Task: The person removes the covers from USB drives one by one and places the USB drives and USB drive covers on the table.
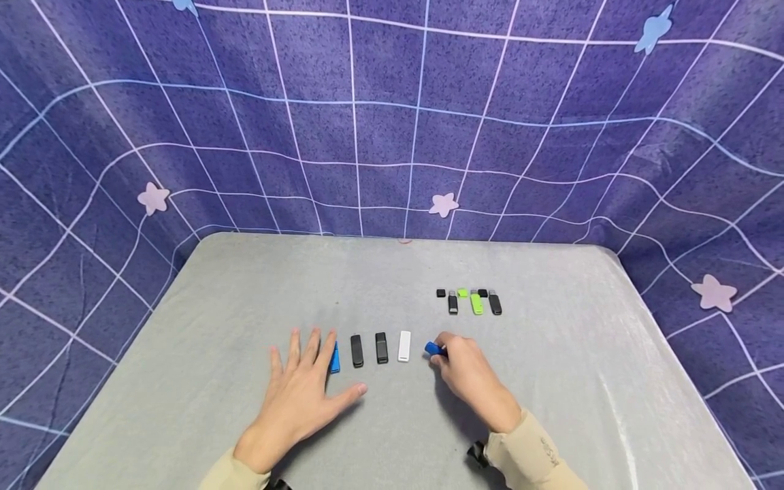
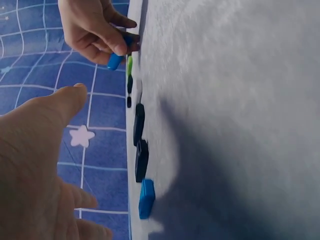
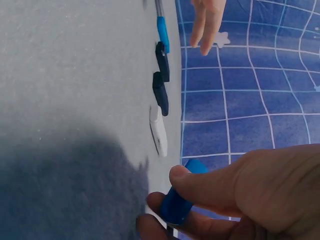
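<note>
My right hand (image 1: 468, 373) pinches a blue USB stick (image 3: 176, 206) between thumb and fingers, to the right of the row. Fingers spread, my left hand (image 1: 300, 395) hovers at the row's left end and partly covers a light-blue USB stick (image 1: 335, 358) in the head view. Two black USB sticks (image 1: 357, 350) (image 1: 382, 348) and a white USB stick (image 1: 404, 346) continue the row to the right, standing apart from each other. In the left wrist view the light-blue stick (image 2: 146, 199) lies below the spread left hand (image 2: 35, 155), not touching it.
Farther back on the right lie uncapped USB sticks: a green one (image 1: 477, 304) between two black ones (image 1: 453, 303) (image 1: 495, 303). Small caps, black (image 1: 441, 293) and green (image 1: 463, 293), sit beside them. A purple gridded curtain (image 1: 392, 129) rises around the grey cloth-covered table (image 1: 275, 286).
</note>
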A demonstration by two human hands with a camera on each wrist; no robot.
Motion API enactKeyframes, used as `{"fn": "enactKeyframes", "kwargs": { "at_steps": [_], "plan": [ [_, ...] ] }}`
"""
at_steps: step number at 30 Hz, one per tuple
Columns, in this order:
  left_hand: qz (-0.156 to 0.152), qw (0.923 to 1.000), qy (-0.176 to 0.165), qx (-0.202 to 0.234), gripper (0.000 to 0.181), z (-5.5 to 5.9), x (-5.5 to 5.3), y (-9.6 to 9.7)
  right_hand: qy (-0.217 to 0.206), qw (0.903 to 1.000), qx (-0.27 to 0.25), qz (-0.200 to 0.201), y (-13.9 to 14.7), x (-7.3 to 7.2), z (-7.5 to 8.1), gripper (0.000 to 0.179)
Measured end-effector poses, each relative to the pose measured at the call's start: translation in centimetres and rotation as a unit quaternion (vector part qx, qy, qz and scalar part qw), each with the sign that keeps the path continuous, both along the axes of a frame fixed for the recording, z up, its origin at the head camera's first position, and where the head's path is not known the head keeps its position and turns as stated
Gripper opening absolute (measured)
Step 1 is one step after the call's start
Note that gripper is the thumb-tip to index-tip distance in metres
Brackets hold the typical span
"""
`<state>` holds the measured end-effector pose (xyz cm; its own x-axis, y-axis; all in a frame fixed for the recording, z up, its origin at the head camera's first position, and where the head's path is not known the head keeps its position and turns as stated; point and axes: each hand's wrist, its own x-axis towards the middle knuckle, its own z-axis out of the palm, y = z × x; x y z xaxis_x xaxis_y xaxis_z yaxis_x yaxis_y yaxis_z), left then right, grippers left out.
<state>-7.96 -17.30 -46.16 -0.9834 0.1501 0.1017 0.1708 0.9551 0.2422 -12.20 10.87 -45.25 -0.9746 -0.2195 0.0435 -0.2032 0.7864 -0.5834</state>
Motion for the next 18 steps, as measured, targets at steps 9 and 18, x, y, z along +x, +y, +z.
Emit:
{"fn": "enactKeyframes", "kwargs": {
  "at_steps": [9, 18],
  "plan": [
    [-0.025, 0.9987, 0.014, 0.042, 0.106, 1.1, -0.7, 2.0, 0.044, 0.9977, -0.029, 0.043, 1.3, -0.1, 0.6, 0.007],
    [-0.051, 0.9957, 0.019, 0.075, 0.102, 2.8, -1.3, 4.8, 0.116, 0.9895, -0.051, 0.070, 2.3, 0.0, 2.3, 0.011]
  ]
}}
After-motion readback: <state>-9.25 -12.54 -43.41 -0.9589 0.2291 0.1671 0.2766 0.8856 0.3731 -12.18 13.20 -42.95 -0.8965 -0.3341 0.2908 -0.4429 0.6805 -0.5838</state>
